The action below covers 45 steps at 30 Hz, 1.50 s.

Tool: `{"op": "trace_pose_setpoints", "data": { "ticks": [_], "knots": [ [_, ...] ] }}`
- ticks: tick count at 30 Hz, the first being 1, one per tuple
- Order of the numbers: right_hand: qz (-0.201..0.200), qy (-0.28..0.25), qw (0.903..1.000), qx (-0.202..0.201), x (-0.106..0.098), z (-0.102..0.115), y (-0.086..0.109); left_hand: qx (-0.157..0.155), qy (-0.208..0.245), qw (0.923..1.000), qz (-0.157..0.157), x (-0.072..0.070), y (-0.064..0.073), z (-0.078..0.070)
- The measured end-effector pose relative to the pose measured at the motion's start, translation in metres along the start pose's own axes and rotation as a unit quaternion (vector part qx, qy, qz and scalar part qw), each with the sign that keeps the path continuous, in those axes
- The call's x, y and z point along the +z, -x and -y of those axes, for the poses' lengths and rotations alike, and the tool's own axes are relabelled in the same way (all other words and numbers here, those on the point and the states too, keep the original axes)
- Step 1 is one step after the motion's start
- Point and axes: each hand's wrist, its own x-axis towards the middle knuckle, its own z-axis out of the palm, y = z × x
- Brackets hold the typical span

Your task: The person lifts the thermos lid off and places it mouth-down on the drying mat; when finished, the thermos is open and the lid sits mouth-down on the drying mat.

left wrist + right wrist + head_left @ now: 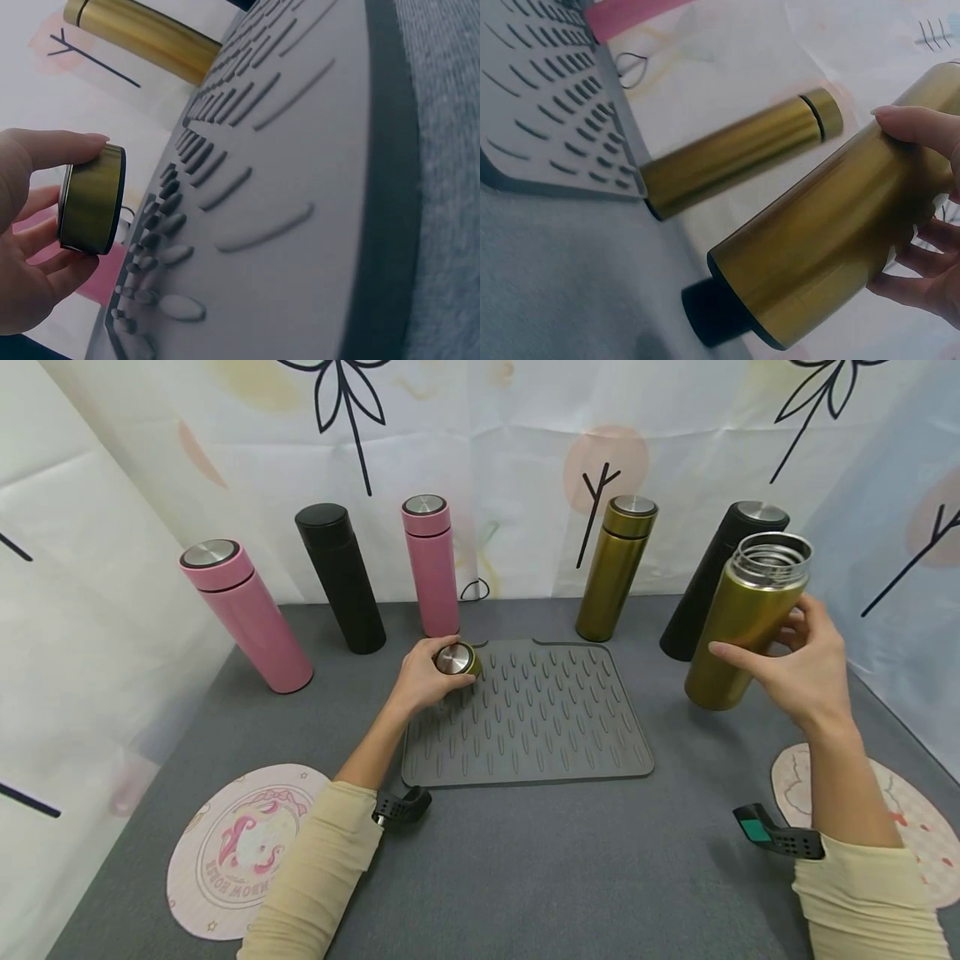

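My left hand [429, 677] pinches a gold bottle lid [455, 658] with a silver top, between thumb and fingers, over the far left corner of a grey ridged mat [525, 768]. In the left wrist view the lid [91, 201] is apart from the mat's surface. On the right, my right hand [806, 664] grips a gold thermos bottle [723, 647] around its body. Its steel mouth is uncovered and points up. In the right wrist view the held bottle's [817, 240] base looks raised off the table, in front of a black bottle [714, 311].
Along the back stand two pink bottles [251, 627] [432, 572], a black bottle [341, 581], a capped gold bottle [617, 572] and another black bottle [697, 581]. Round printed placemats lie at left [195, 860] and right [911, 827]. A patterned curtain [517, 460] encloses the table.
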Motion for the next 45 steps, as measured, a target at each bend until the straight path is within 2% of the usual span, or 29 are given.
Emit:
{"op": "trace_pose_setpoints", "data": {
  "ticks": [4, 13, 19, 32, 36, 43, 45],
  "knots": [
    [-0.022, -0.018, 0.9995, 0.014, -0.009, -0.006, -0.004, -0.005, -0.005, 1.0, 0.003, 0.001, -0.003, 0.006],
    [-0.071, -0.02, 0.9938, 0.083, -0.024, -0.027, -0.013, -0.01, -0.018, 0.9997, 0.01, 0.002, -0.004, 0.012],
    [-0.113, -0.02, 0.9861, 0.12, -0.027, -0.041, -0.018, -0.017, -0.029, 0.9992, 0.022, 0.004, -0.006, 0.012],
    [-0.162, -0.021, 0.9622, 0.217, -0.036, -0.066, -0.022, -0.022, -0.042, 0.9987, 0.022, 0.005, -0.007, 0.013],
    [-0.18, -0.028, 0.9583, 0.22, -0.04, -0.082, -0.024, -0.021, -0.046, 0.9985, 0.02, 0.006, -0.007, 0.013],
    [-0.225, -0.046, 0.9478, 0.222, -0.046, -0.128, -0.035, -0.018, -0.051, 0.9983, 0.02, 0.008, -0.006, 0.011],
    [-0.24, -0.056, 0.9449, 0.215, -0.048, -0.132, -0.035, -0.016, -0.055, 0.9981, 0.022, 0.008, -0.007, 0.012]
  ]
}}
